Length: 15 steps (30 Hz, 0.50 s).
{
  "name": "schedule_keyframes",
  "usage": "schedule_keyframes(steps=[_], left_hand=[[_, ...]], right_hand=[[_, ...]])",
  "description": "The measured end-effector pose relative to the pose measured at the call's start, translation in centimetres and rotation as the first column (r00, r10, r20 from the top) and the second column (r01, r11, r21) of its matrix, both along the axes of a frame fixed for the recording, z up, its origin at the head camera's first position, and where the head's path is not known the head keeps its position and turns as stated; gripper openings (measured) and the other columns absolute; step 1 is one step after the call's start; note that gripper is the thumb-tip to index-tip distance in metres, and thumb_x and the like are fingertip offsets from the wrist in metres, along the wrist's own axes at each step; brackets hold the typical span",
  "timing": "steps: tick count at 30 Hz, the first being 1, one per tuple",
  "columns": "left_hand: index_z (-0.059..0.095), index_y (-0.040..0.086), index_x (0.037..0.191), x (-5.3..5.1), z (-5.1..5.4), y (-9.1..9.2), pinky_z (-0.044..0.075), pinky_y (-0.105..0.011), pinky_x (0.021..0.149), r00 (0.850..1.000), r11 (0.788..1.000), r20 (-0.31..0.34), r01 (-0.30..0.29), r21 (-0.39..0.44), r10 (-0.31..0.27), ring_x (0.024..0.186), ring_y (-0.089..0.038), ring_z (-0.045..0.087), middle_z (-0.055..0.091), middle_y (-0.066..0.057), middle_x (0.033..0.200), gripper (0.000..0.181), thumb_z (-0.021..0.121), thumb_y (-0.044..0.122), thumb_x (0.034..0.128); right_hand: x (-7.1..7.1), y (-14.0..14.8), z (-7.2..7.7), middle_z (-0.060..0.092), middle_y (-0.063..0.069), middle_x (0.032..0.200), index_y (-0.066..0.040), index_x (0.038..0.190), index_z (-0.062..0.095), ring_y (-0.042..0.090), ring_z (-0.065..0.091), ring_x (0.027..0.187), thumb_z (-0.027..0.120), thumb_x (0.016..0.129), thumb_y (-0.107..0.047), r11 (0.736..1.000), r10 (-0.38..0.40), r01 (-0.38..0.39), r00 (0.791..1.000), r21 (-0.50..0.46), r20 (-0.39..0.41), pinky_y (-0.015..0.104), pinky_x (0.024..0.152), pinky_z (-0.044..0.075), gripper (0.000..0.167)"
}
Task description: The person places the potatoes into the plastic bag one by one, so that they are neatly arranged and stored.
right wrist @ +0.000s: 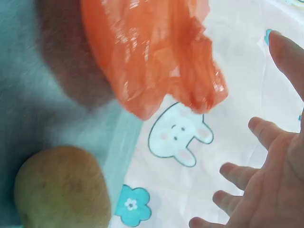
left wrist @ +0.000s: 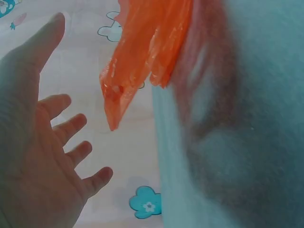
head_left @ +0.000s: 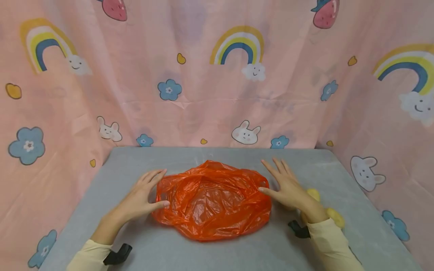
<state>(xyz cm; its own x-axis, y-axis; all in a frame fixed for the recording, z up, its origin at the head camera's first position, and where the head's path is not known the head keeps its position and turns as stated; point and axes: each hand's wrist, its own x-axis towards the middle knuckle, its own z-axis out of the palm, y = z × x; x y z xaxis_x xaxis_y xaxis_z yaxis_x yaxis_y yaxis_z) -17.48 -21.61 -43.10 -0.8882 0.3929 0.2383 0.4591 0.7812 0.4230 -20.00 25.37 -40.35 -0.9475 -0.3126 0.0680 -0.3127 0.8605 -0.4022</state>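
Observation:
An orange-red plastic carrier bag (head_left: 217, 205) sits on the grey table with its mouth spread wide, facing up. Beside its left handle is my left hand (head_left: 140, 197), fingers extended and thumb apart, holding nothing. My right hand (head_left: 286, 190) is spread at the bag's right side, its thumb near the right handle; whether it touches the plastic I cannot tell. Both wrist views show a gap between the hand and the bag (left wrist: 142, 47). A round, yellow-brown fruit or vegetable (right wrist: 64, 190) lies close to the right hand, its kind unclear.
More yellow rounded items (head_left: 335, 217) lie beside and partly behind my right forearm. The grey table (head_left: 162, 250) is bordered at the back and both sides by a pink patterned curtain (head_left: 203, 113). Black wrist mounts (head_left: 118, 255) stick out from both sleeves.

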Motion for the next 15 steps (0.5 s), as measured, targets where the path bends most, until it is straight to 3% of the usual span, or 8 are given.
schedule_keyframes(steps=[10, 15], left_hand=[[0.045, 0.015, 0.154, 0.4, -1.2, -1.7, 0.034, -0.076, 0.102, 0.986, 0.994, 0.167, 0.001, 0.11, -0.02, 0.144, -0.045, 0.028, 0.035, -0.017, 0.157, 0.084, 0.08, 0.046, 0.0836], [0.046, 0.013, 0.153, 0.4, -1.6, -2.2, 0.035, -0.076, 0.101, 0.978, 0.992, 0.207, 0.0, 0.128, -0.027, 0.142, -0.048, 0.029, 0.035, -0.019, 0.155, 0.082, 0.08, 0.043, 0.0843]], right_hand=[[0.4, 1.8, -0.7, 0.022, 0.028, 0.164, -0.022, 0.161, 0.028, 0.06, 0.013, 0.148, 0.068, 0.091, -0.054, 1.0, 0.017, -0.016, 0.999, -0.024, 0.027, 0.081, 0.108, 0.017, 0.087], [0.3, 2.6, -1.1, 0.028, 0.03, 0.161, -0.018, 0.159, 0.034, 0.059, 0.019, 0.146, 0.069, 0.09, -0.053, 0.999, 0.028, -0.027, 0.998, -0.029, 0.056, 0.082, 0.105, 0.021, 0.085]])
